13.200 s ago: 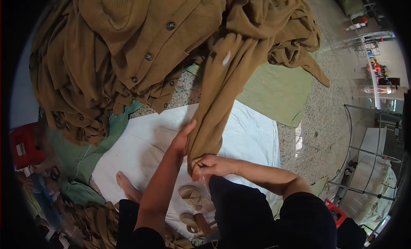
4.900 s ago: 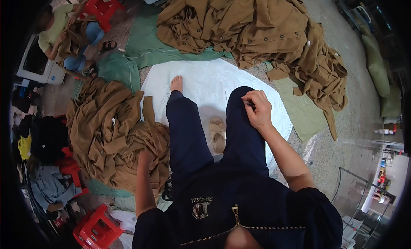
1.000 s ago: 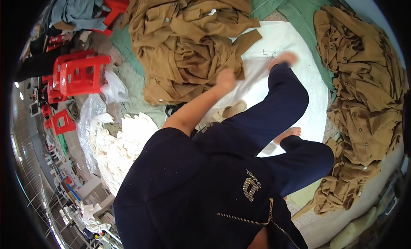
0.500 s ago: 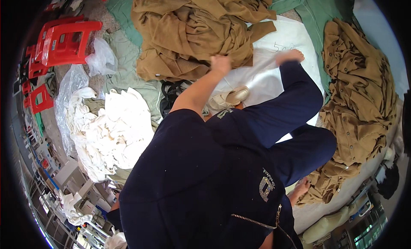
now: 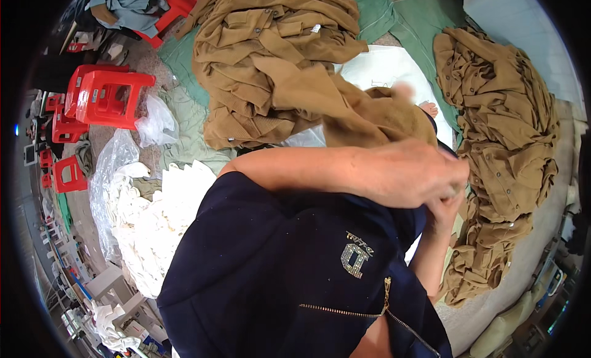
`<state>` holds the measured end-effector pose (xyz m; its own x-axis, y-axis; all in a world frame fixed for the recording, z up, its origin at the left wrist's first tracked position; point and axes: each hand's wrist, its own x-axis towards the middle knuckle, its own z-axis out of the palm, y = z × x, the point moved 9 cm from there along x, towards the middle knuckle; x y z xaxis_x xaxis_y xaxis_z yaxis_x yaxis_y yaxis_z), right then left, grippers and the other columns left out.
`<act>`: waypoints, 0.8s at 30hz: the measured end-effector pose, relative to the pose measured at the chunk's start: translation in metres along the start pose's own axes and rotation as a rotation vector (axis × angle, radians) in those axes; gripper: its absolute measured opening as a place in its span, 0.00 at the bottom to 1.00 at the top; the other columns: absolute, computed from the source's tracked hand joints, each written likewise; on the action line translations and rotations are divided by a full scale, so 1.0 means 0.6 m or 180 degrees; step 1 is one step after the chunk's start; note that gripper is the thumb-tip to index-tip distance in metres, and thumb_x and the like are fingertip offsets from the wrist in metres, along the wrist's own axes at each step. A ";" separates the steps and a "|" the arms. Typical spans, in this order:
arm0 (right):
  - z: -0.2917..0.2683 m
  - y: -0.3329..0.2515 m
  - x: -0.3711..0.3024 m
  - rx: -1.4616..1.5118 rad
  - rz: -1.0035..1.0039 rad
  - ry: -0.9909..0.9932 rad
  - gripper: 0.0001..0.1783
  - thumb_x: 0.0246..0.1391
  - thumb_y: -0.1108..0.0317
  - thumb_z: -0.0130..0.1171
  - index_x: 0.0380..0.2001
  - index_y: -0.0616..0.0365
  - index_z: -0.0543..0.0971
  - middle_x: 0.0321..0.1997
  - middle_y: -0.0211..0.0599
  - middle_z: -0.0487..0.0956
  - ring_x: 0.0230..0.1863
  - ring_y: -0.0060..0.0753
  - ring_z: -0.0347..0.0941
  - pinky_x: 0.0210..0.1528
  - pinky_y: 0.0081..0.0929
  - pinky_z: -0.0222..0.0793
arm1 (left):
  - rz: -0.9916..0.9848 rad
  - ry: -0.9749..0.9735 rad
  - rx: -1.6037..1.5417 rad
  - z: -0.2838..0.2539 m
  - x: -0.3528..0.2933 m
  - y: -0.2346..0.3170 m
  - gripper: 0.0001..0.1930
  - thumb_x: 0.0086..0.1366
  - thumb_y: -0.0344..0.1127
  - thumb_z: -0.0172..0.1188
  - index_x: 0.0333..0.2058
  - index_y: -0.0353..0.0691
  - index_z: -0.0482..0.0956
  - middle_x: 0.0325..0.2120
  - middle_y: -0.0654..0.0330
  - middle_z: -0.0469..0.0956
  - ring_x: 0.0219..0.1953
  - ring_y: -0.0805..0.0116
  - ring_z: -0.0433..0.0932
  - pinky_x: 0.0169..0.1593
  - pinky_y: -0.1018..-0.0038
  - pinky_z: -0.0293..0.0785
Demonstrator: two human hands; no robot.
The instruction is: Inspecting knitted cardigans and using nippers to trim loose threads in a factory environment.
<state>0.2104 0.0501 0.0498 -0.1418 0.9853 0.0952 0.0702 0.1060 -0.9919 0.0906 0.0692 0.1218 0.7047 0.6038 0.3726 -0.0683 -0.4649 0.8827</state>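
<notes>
brown garment in front of a brown pile

left hand and right hand meet beside it, fingers curled; whether they clamp cloth i cannot tell. a clear plastic bag lies against white garments, contents unclear. a white sheet and green cloth lie below; red stools stand at left.

Bright light bleaches the white cloths — the lifted brown garment blurs, corners black.

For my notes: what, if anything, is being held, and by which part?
A brown garment, in the left hand where it meets the right hand; gripped part hidden.
</notes>
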 end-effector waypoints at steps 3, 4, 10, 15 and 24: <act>-0.066 0.029 -0.016 0.0690 0.0246 0.0437 0.18 0.41 0.75 0.67 0.39 0.61 0.76 0.41 0.35 0.76 0.41 0.25 0.73 0.47 0.24 0.69 | -0.0199 -0.0007 -0.0091 -0.015 -0.005 -0.035 0.13 0.60 0.36 0.61 0.39 0.36 0.71 0.27 0.52 0.77 0.30 0.59 0.78 0.34 0.66 0.70; -0.107 0.011 -0.028 0.0901 -0.0056 0.0878 0.15 0.43 0.78 0.63 0.38 0.61 0.75 0.38 0.34 0.75 0.39 0.26 0.72 0.46 0.24 0.69 | -0.0475 -0.0310 0.0066 -0.008 -0.019 -0.052 0.15 0.59 0.37 0.63 0.39 0.35 0.72 0.27 0.52 0.78 0.30 0.60 0.78 0.34 0.66 0.70; -0.272 -0.059 -0.055 0.1611 -0.0763 0.1347 0.14 0.50 0.80 0.53 0.42 0.61 0.71 0.37 0.31 0.75 0.31 0.20 0.70 0.33 0.17 0.67 | -0.1670 -0.1712 0.0447 -0.045 -0.133 -0.177 0.28 0.52 0.51 0.68 0.44 0.35 0.79 0.30 0.48 0.80 0.36 0.56 0.79 0.42 0.66 0.73; -0.451 -0.057 -0.023 0.2031 -0.0805 0.2642 0.06 0.54 0.71 0.56 0.36 0.55 0.76 0.30 0.24 0.78 0.21 0.18 0.67 0.29 0.19 0.67 | -0.2462 -0.2686 0.2583 -0.128 -0.148 -0.130 0.24 0.52 0.56 0.67 0.28 0.35 0.80 0.22 0.58 0.79 0.23 0.65 0.77 0.29 0.66 0.70; -0.521 0.078 0.033 0.1097 -0.0037 0.3059 0.17 0.52 0.79 0.57 0.47 0.61 0.73 0.27 0.31 0.76 0.26 0.22 0.72 0.21 0.15 0.55 | -0.1965 -0.1194 -0.2586 0.084 0.044 0.018 0.18 0.60 0.37 0.63 0.45 0.32 0.73 0.38 0.60 0.78 0.38 0.76 0.77 0.41 0.81 0.72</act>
<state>0.5194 0.1161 0.0319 0.7224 0.6912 -0.0182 -0.2356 0.2213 -0.9463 0.1440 0.0476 0.1270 0.9393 0.2859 -0.1898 0.0221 0.5016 0.8648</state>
